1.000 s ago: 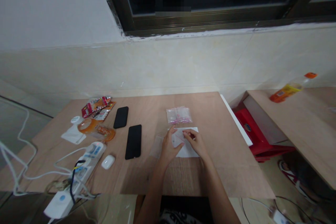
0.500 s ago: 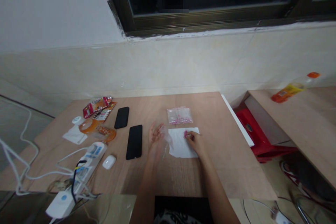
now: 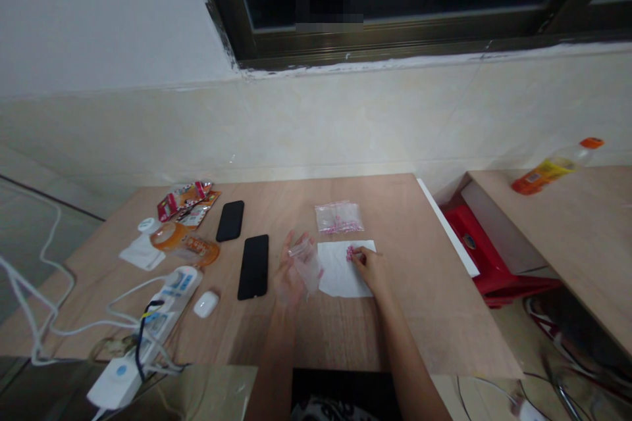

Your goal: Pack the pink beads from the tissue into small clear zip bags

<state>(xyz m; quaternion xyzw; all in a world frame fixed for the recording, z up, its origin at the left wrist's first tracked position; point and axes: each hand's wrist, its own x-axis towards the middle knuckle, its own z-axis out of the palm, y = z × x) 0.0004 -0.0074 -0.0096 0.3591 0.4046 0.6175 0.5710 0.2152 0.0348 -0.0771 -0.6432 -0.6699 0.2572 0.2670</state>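
A small clear plastic bag (image 3: 307, 266) is held in my left hand (image 3: 287, 279), draped over the fingers, which are partly seen through it. Faint pink shows near the bag's right edge. My right hand (image 3: 371, 268) is closed in a pinch at small pink beads (image 3: 350, 252) over a white sheet of paper (image 3: 340, 278); the fingertips partly cover them. Just beyond the paper lie flat clear bags (image 3: 338, 218) with pink beads gathered along their lower edge.
Two black phones (image 3: 253, 268) (image 3: 230, 221), a white earbud case (image 3: 206, 304), a power strip (image 3: 170, 309) with cables, an orange-labelled bottle (image 3: 185, 245) and snack packets (image 3: 184, 200) lie on the left. A drink bottle (image 3: 553, 170) lies on the right-hand table, near a red stool (image 3: 474, 253).
My left hand has turned slightly and the plastic bag now lies more across its fingers. My right hand stays at the beads on the paper.
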